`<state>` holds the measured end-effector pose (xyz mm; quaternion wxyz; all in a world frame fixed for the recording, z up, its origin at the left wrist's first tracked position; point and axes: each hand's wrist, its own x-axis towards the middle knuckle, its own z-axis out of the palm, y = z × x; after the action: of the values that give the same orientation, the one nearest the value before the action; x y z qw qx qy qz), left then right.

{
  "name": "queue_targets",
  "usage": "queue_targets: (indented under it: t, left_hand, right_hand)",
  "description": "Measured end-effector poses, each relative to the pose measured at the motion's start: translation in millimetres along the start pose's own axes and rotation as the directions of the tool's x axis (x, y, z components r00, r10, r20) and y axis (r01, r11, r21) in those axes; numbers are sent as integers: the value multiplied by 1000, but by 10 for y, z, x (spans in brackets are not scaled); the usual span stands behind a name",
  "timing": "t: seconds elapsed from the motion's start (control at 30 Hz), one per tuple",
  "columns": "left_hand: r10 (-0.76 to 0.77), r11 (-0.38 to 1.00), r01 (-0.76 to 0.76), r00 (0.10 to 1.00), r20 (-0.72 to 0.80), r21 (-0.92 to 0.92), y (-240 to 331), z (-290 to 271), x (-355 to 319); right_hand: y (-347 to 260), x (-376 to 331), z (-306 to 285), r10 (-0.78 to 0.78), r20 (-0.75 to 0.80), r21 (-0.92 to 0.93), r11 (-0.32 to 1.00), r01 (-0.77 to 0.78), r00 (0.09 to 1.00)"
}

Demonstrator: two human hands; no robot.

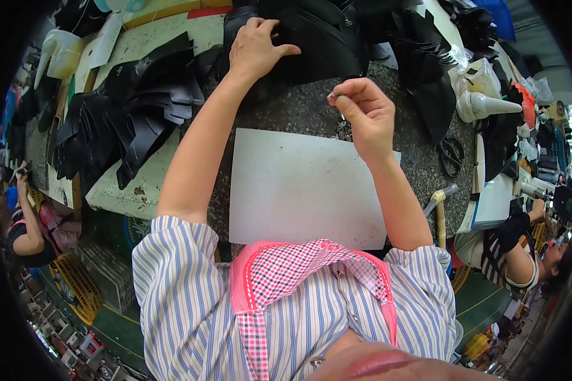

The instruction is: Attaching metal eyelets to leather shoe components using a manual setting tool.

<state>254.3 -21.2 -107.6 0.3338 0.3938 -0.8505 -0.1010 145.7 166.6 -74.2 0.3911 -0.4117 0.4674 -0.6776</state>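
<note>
The speckled dark tabletop (pixel 419 174) carries a pale board (pixel 305 190) in front of the checked apron (pixel 254 273), probably as a smooth working surface. Fanned black pieces (pixel 124 111) lie at the left, perhaps for separate picking. Over curved black panels (pixel 321 47) beyond the board, the left hand (pixel 253 49) spreads its fingers, seemingly steadying them. A hammer (pixel 440 197) and scissors (pixel 451 157) rest at the right, likely for easy reach. Near the board's far edge, the right hand (pixel 370 114) pinches a tiny piece (pixel 333 96), too small to identify
</note>
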Motion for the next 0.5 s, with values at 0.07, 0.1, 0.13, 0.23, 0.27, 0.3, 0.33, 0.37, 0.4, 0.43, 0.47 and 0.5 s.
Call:
queue_targets:
  t: [0.07, 0.1, 0.13, 0.23, 0.27, 0.3, 0.33, 0.37, 0.4, 0.43, 0.47, 0.5]
  left_hand:
    - [37, 999, -37, 999, -19, -20, 90, -95, 24]
    - [60, 998, -61, 997, -40, -33, 115, -132, 40]
    - [115, 990, -123, 988, -101, -70, 85, -152, 57]
    - [145, 988, -152, 976, -164, -31, 194, -353, 83]
    - [180, 982, -189, 966, -183, -30, 163, -351, 105]
    - [216, 974, -225, 955, -203, -27, 147, -377, 110]
    - [218, 973, -229, 954, -208, -30, 180, -422, 112]
    - [159, 966, -168, 985, -61, -196, 261, -478, 114]
    - [118, 935, -79, 988, 95, -345, 355, -554, 116]
    - [122, 915, -30, 971, 206, -403, 495, -692, 80]
    - [119, 895, 33, 944, 309, -445, 630, -881, 6]
    - [172, 864, 36, 916, 362, -503, 738, -1025, -59]
  right_hand:
    - [15, 45, -62, 6, -3, -51, 999, -6, 1000]
    - [-10, 79, -76, -16, -17, -96, 995, 14, 1000]
    - [-65, 74, -77, -33, -28, -141, 990, 28, 999]
    - [-122, 193, -87, -168, -2, -163, 973, 166, 986]
    - [-151, 217, -56, -210, 38, -182, 960, 213, 977]
    - [-180, 212, -8, -214, 48, -176, 960, 219, 976]
    - [-188, 205, 26, -258, 49, -218, 940, 262, 965]
    - [-173, 213, 21, -289, 40, -258, 922, 289, 957]
    - [-194, 252, 12, -281, 29, -261, 924, 278, 959]
    - [-265, 256, 15, -402, 68, -366, 841, 398, 913]
    - [-337, 241, 44, -507, 135, -450, 734, 509, 851]
    - [-404, 215, 57, -545, 181, -545, 637, 545, 819]
